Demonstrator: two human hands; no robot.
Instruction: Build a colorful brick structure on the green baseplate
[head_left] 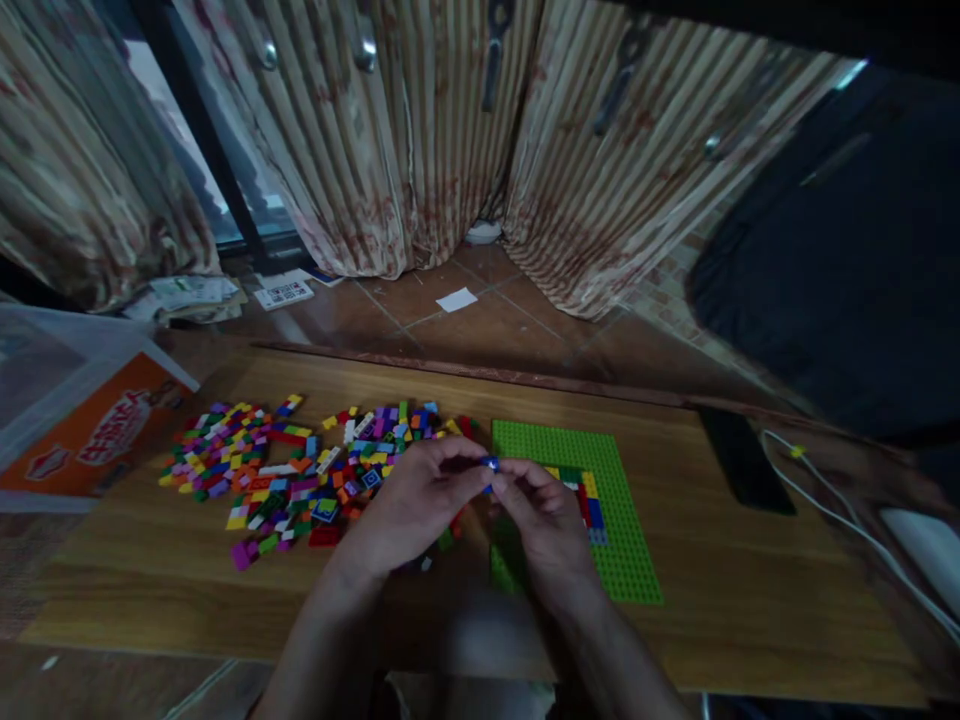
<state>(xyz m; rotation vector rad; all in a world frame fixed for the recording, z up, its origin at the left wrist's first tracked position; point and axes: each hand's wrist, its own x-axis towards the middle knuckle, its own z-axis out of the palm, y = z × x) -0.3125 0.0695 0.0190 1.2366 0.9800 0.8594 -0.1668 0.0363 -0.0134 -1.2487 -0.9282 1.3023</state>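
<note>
**Blue brick pinched between both my hands over the desk**

Small blue plastic building brick (490, 463) sits between the fingertips of my left hand (417, 505) and my right hand (546, 520), held in the air just above the near-left corner of the flat green studded plastic baseplate (626, 540). Both hands are curled closed on it, thumbs and forefingers meeting at the piece; most of the brick is hidden by my fingers, so I cannot tell its exact shape or whether it is one piece or two pressed together.

I judge it to be very light, hard and stiff, with smooth sides that could slip from a loose pinch. It should not crush, but something so small would be easy to drop and lose among the others. The best hold looks to be on its two opposite side walls, leaving the studded top and hollow underside free.

On the baseplate lies a short row of yellow, red and blue bricks (589, 498), partly behind my right hand. To my left, a loose scatter of many-coloured small plastic bricks (285, 465) spreads over the wooden desk (750, 580). A flat black phone (744, 460) lies to the right of the baseplate, with a white cable (840, 510) beside it.
</note>
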